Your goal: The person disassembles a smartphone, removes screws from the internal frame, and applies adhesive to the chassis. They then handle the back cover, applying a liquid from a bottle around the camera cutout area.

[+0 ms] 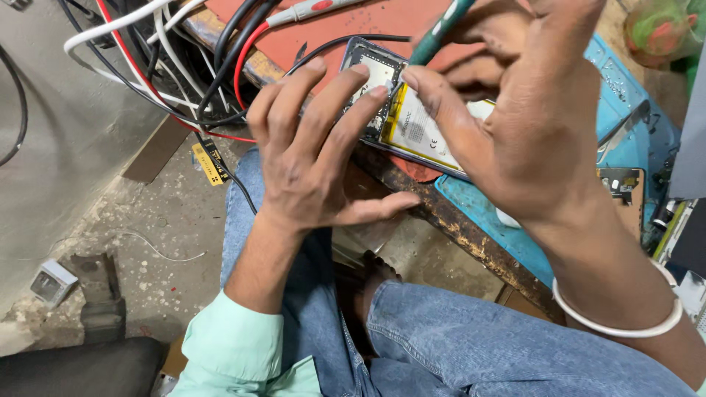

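You view the scene in soft, even daylight; shadows are faint, glare is minimal, and the frame edges show wide-angle distortion.

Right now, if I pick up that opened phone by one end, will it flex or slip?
The phone looks thin and open-backed, so it may flex slightly. Its exposed battery seems fragile. It overhangs the bench edge, so a push could tip it.

We see a green tool handle [440, 33] above the opened phone [412, 117] — its battery white with a yellow edge. The mat [625, 95] is blue, the bench top [331, 29] rusty red. Cables [184, 66] run red, white and black — jeans [471, 345] blue, sleeve [232, 349] mint green, bangle [618, 323] white.
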